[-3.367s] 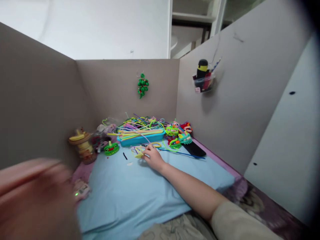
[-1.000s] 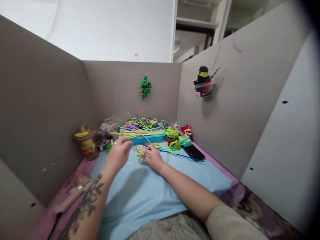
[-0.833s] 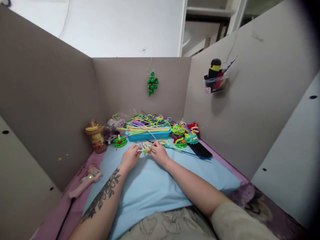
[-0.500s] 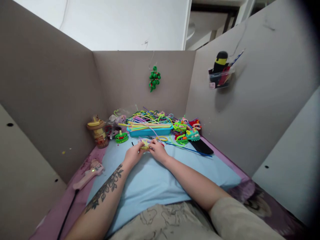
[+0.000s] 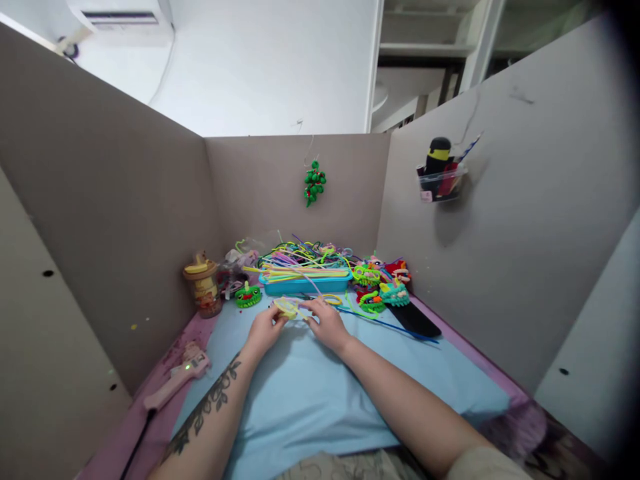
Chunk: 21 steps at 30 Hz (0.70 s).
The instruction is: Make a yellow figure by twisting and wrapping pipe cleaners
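Observation:
A small yellow pipe-cleaner piece (image 5: 287, 307) is held between both hands over the light blue cloth (image 5: 320, 393). My left hand (image 5: 263, 329) pinches its left side, fingers closed on it. My right hand (image 5: 327, 322) grips its right end, thumb and fingers pressed together. Just behind the hands stands a teal tray (image 5: 305, 283) piled with several coloured pipe cleaners.
Finished pipe-cleaner figures (image 5: 380, 290) sit right of the tray, a green one (image 5: 248, 296) left of it. A yellow-lidded jar (image 5: 205, 284) stands at the left wall. A pink glue gun (image 5: 176, 376) lies front left. A black flat object (image 5: 417, 320) lies right. Cardboard walls enclose three sides.
My left hand came in from the left and took hold of the yellow piece with the right hand. The piece is now lifted slightly off the cloth. The view tilted.

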Tool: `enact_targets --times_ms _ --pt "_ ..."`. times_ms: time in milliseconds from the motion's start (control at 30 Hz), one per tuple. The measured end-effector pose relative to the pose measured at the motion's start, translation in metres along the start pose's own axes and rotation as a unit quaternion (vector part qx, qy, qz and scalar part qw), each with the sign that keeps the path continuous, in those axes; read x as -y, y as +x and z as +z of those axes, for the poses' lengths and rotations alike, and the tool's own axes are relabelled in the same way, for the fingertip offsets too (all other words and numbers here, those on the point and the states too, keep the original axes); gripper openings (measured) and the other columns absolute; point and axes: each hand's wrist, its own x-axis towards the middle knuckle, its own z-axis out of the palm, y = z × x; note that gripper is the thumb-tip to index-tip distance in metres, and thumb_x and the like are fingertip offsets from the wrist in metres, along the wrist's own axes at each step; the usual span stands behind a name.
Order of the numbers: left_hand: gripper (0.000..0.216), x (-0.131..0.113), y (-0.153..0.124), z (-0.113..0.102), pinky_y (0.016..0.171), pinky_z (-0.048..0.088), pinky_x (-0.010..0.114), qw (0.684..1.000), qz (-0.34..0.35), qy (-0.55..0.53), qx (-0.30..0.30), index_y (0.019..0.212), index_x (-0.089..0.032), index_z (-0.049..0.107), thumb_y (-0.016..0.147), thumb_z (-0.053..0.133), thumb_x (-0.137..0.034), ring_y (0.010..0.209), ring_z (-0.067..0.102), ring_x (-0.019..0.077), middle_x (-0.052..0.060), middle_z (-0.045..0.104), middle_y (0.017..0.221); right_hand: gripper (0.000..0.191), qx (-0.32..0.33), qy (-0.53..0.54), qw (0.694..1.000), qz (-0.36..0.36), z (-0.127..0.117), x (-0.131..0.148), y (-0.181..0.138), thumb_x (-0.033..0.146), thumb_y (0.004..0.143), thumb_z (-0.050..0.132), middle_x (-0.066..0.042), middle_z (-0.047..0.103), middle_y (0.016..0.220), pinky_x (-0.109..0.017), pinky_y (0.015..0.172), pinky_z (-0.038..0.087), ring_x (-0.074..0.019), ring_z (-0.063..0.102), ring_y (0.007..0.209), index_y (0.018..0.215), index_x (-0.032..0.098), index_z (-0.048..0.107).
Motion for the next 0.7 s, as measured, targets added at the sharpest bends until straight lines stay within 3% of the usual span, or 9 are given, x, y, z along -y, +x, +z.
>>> enact_targets --times_ms 133,233,333,400,467,567,633,700 --pt "0.012 -0.004 -0.001 0.004 0.061 0.041 0.024 0.999 0.030 -0.003 0.035 0.081 -0.018 0.062 0.075 0.052 -0.022 0.066 0.056 0.0148 0.002 0.065 0.075 0.013 0.005 0.014 1.000 -0.022 0.003 0.002 0.000 0.016 0.082 0.054 -0.004 0.063 0.084 -0.027 0.075 0.044 -0.0166 0.058 0.083 0.086 0.021 0.066" --pt "0.012 0.005 0.005 -0.007 0.062 0.041 0.024 0.997 -0.044 0.027 -0.051 0.080 -0.018 0.060 0.074 0.051 -0.023 0.067 0.057 0.0155 0.002 0.064 0.073 0.010 -0.077 0.055 0.995 0.004 -0.003 -0.005 0.003 0.022 0.082 0.056 -0.004 0.063 0.079 -0.029 0.076 0.044 -0.0167 0.058 0.080 0.080 0.019 0.065" --pt "0.012 0.018 0.010 -0.021 0.059 0.041 0.023 0.982 -0.126 0.017 -0.139 0.081 -0.017 0.057 0.074 0.051 -0.025 0.064 0.057 0.0151 0.002 0.063 0.072 0.013 -0.145 0.081 0.983 0.084 -0.013 -0.015 0.007 0.025 0.081 0.056 -0.003 0.060 0.074 -0.028 0.069 0.045 -0.0164 0.056 0.073 0.074 0.018 0.064" --pt "0.012 0.021 0.011 -0.024 0.060 0.041 0.023 0.984 -0.120 0.024 -0.131 0.082 -0.017 0.057 0.075 0.050 -0.025 0.065 0.058 0.0151 0.002 0.064 0.074 0.016 -0.150 0.071 0.977 0.132 -0.017 -0.019 0.009 0.027 0.081 0.054 -0.004 0.058 0.072 -0.029 0.068 0.045 -0.0168 0.055 0.071 0.073 0.017 0.064" --pt "0.012 0.017 0.009 -0.023 0.061 0.040 0.024 0.988 -0.098 0.054 -0.103 0.083 -0.018 0.057 0.076 0.050 -0.024 0.068 0.058 0.0159 0.003 0.064 0.076 0.015 -0.160 0.023 0.977 0.140 -0.019 -0.017 0.009 0.027 0.079 0.054 -0.006 0.058 0.082 -0.034 0.078 0.044 -0.0199 0.053 0.083 0.083 0.017 0.065" --pt "0.012 0.004 0.002 -0.014 0.063 0.040 0.025 0.992 -0.059 0.099 -0.046 0.085 -0.019 0.058 0.077 0.050 -0.023 0.072 0.058 0.0174 0.004 0.065 0.081 0.030 -0.166 -0.078 0.980 0.081 -0.016 -0.003 0.005 0.026 0.077 0.059 -0.011 0.051 0.111 -0.045 0.097 0.031 -0.0263 0.041 0.110 0.106 0.020 0.061" --pt "0.014 -0.004 -0.002 -0.007 0.064 0.040 0.026 0.993 -0.034 0.108 -0.015 0.088 -0.020 0.058 0.079 0.048 -0.022 0.074 0.058 0.0176 0.004 0.065 0.084 0.026 -0.126 -0.108 0.986 0.030 -0.013 0.008 0.003 0.025 0.079 0.058 -0.009 0.049 0.119 -0.049 0.103 0.022 -0.0274 0.034 0.118 0.105 0.024 0.063" --pt "0.015 -0.011 -0.005 -0.003 0.065 0.040 0.026 0.994 -0.014 0.111 0.008 0.089 -0.020 0.058 0.080 0.047 -0.021 0.075 0.058 0.0177 0.004 0.065 0.084 0.017 -0.063 -0.104 0.993 -0.006 -0.008 0.014 0.001 0.024 0.082 0.056 -0.007 0.054 0.112 -0.048 0.102 0.021 -0.0255 0.038 0.114 0.095 0.027 0.066"
